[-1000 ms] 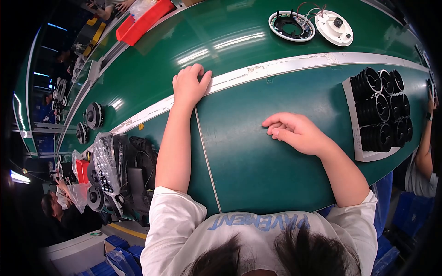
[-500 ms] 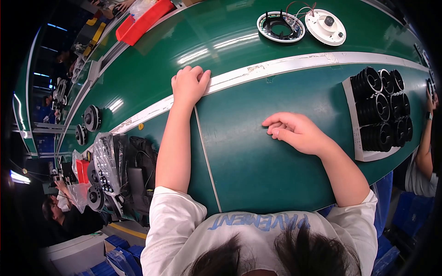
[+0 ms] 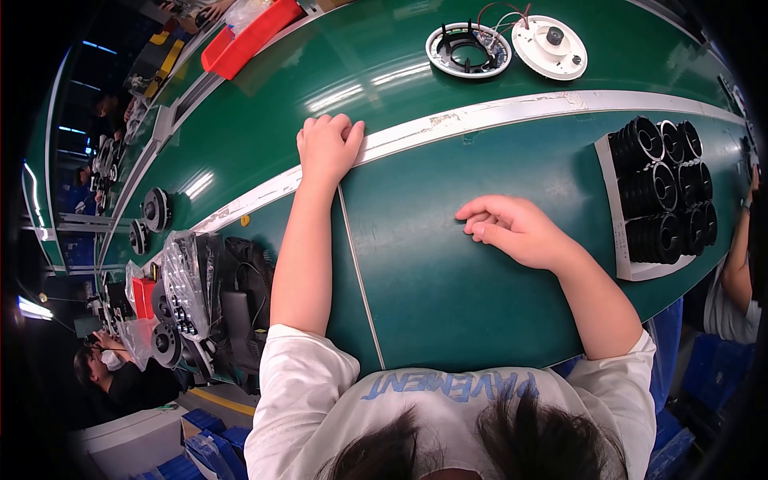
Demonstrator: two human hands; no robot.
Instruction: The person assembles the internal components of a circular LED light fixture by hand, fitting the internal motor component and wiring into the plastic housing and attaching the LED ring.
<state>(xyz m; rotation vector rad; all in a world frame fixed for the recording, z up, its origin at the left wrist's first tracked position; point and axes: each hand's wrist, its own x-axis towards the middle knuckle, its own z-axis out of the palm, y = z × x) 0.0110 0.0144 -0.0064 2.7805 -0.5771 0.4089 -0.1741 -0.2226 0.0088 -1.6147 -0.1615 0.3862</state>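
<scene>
My left hand rests on the pale metal strip between the near work surface and the green belt. Its fingers are curled down with the thumb beside them, and nothing shows in them. Over the green work surface is my right hand, fingers loosely bent and a little apart, holding nothing. Beyond the strip lies an open round device: a white ring part with a circuit board and black frame, joined by thin wires to a white disc-shaped part with a black knob.
A white tray holding several black ribbed cylinders stands at the right. Plastic-wrapped black parts lie at the left. Dark round parts sit on the belt, with a red bin beyond. Co-workers are at both sides.
The wired white parts have shifted left along the belt, and the dark round parts at the left have moved slightly too. My hands have stayed nearly still. The co-worker at lower left has moved.
</scene>
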